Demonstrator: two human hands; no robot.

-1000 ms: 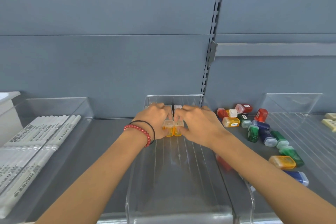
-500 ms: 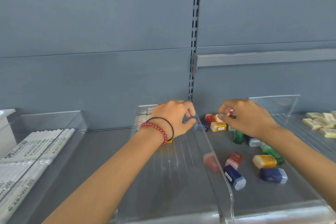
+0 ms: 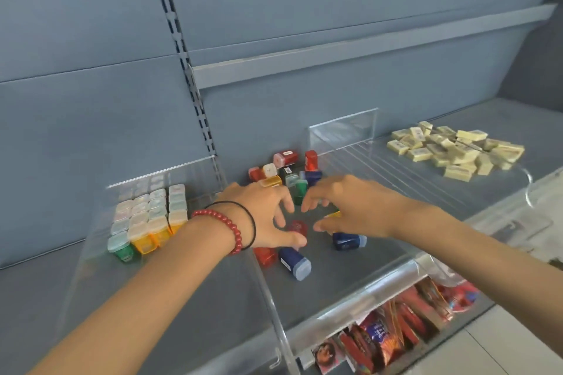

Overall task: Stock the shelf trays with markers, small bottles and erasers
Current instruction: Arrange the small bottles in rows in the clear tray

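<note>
My left hand (image 3: 265,216), with a red bead bracelet and a black band on the wrist, hovers over loose small bottles on the grey shelf. Its fingers curve, spread, around a red bottle (image 3: 298,227). My right hand (image 3: 353,207) is spread just to the right, with a yellow bottle (image 3: 333,214) under its fingers. Two blue bottles (image 3: 294,262) (image 3: 347,240) lie nearer me. More bottles (image 3: 286,167) are heaped by the back wall. A clear tray (image 3: 158,172) at the left holds neat rows of standing bottles (image 3: 149,216). No markers are in view.
A second clear tray (image 3: 380,167) on the right carries a heap of pale yellow erasers (image 3: 451,146) at its far end. A clear divider wall (image 3: 268,292) separates the left tray from the loose bottles. Snack packets (image 3: 380,335) fill the shelf below.
Both hands left the rows of bottles in the left tray and moved right to the loose bottles. My view swung right, so the markers dropped out and the erasers came in.
</note>
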